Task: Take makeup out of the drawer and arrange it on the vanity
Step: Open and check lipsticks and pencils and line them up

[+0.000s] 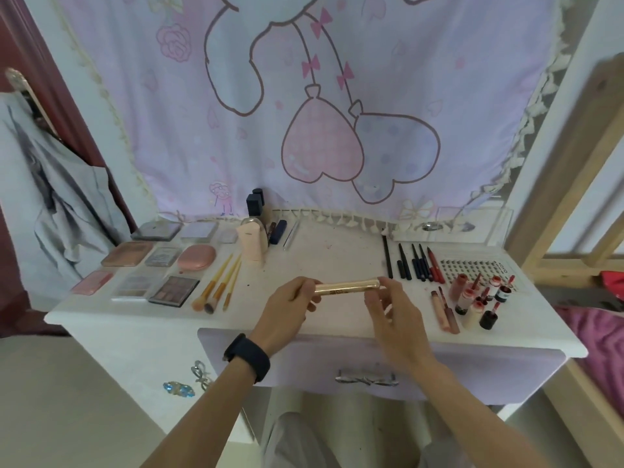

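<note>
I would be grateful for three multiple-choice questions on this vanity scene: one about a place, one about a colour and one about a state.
1. Where do the yellow-handled brushes lie?
A) left of the held tube, beside the palettes
B) at the right end of the top
C) on the floor

2. What colour is the tube?
A) dark blue
B) gold
C) green

3. How does the drawer stand?
A) pulled fully out
B) taken away
C) pushed shut

Answers:
1 A: the brushes lie on the vanity between the palettes and the tube.
2 B: the tube, gripped at its ends by the left hand and the right hand, shines gold.
3 C: the drawer front sits in under the top and none of its inside shows.
</note>
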